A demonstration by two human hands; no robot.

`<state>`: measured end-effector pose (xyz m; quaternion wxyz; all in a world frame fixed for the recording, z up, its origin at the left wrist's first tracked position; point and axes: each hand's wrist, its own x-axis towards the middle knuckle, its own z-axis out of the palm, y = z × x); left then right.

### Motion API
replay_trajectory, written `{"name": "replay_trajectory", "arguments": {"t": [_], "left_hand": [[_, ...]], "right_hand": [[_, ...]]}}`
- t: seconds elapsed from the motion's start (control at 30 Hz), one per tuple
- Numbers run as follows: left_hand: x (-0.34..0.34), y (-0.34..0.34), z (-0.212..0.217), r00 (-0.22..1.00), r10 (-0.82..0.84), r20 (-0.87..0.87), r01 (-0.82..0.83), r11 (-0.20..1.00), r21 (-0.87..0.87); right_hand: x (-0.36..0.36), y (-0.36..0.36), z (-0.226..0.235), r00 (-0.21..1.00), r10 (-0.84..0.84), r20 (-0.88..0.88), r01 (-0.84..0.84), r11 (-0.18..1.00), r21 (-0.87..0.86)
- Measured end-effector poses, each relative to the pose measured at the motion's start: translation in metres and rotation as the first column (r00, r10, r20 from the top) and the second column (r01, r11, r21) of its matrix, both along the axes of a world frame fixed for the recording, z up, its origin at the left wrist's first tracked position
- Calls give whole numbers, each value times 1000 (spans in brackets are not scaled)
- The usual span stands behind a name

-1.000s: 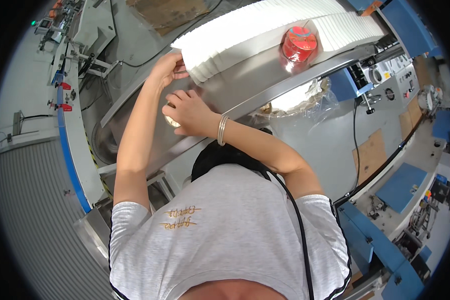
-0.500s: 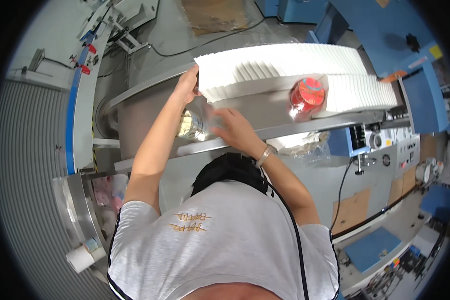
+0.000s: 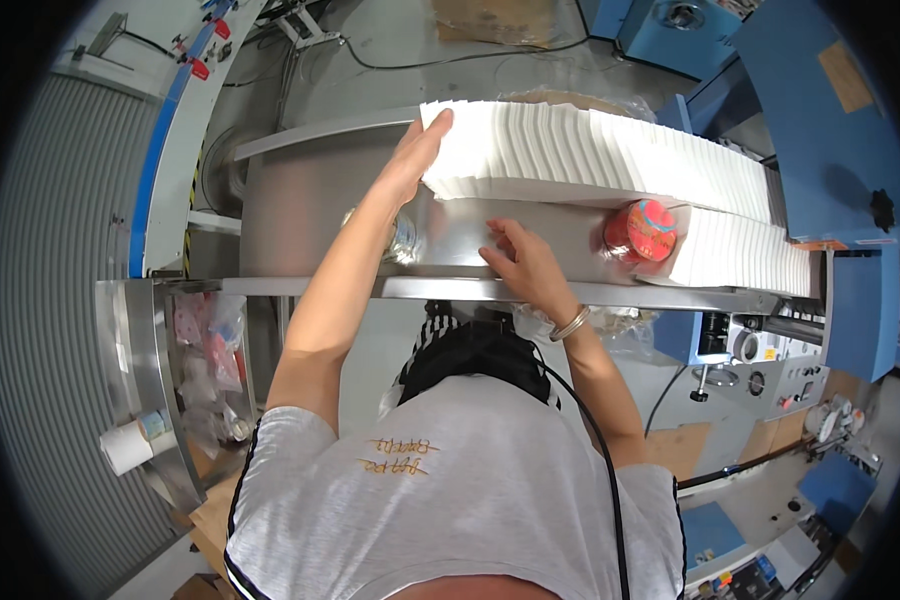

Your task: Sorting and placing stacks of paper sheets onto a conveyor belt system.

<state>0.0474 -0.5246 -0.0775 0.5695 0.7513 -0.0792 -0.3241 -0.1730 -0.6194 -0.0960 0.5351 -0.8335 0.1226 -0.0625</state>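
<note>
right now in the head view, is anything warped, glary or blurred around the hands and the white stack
Head view: strong fisheye, so the metal tray's front edge and the long white stack bow, with a black rim around the picture; even light, soft glare on the steel beside the right hand; left hand and red-lidded container look sharp.

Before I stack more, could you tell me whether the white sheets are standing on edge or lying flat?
On edge: the sheets stand packed in a row, left hand bracing its end.
</note>
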Motion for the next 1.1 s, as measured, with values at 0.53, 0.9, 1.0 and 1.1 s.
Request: {"name": "replay_trajectory", "arguments": {"t": [0.53, 0.9, 1.0, 1.1], "left_hand": [[-4, -3, -3, 992, -122, -33, 119, 989, -94], [2, -6, -1, 983, -112, -142, 86, 980, -177], [0, -7, 1, 984, -120, -130, 95, 978, -184], [-1, -6, 4, 985, -128, -115, 106, 978, -180]], "right_hand": [[-29, -40, 8, 978, -138, 155, 166, 969, -185], [-63, -62, 21, 964, -252, 90, 266, 865, -427], [-61, -73, 26, 880, -313, 356, 474, 552, -686], [-57, -78, 33, 850, -441, 287, 430, 269, -862]]}}
